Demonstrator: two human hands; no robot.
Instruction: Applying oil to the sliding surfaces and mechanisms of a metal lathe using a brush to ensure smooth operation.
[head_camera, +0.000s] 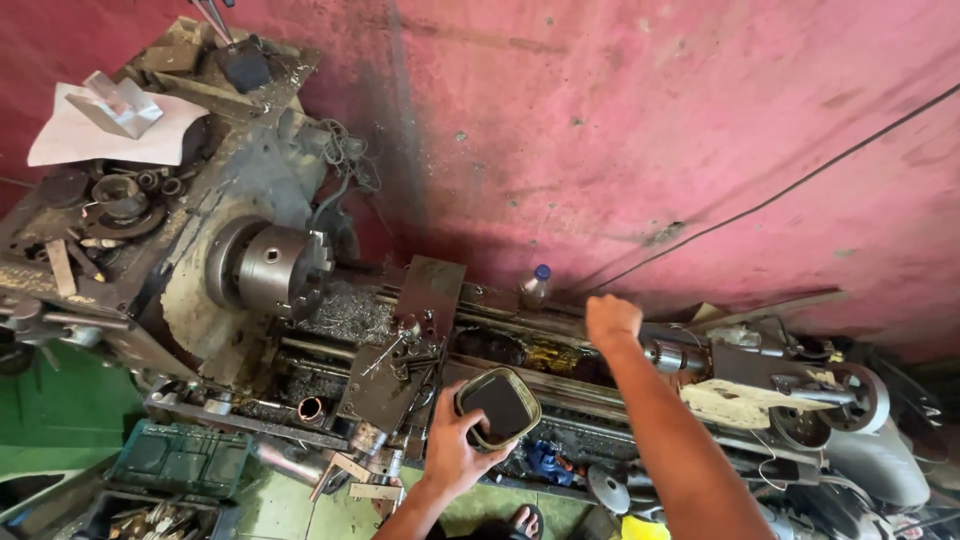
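Observation:
My left hand (452, 448) holds a small squarish tin (498, 407) with dark liquid in it, just above the front of a metal lathe's bed (560, 385). My right hand (612, 320) reaches over the bed toward its far side, fingers curled; what it touches is hidden. The lathe's chuck (272, 268) stands to the left, with metal shavings (350, 318) heaped beside it. The tool carriage (405, 355) sits just left of the tin. The tailstock (770, 385) is to the right of my right arm.
A pink wall (650, 130) rises behind the lathe, with a dark cable (800, 185) across it. A small plastic bottle (536, 286) stands on the far ledge. Paper and a metal block (115, 105) lie on the headstock. A green crate (180, 458) sits at bottom left.

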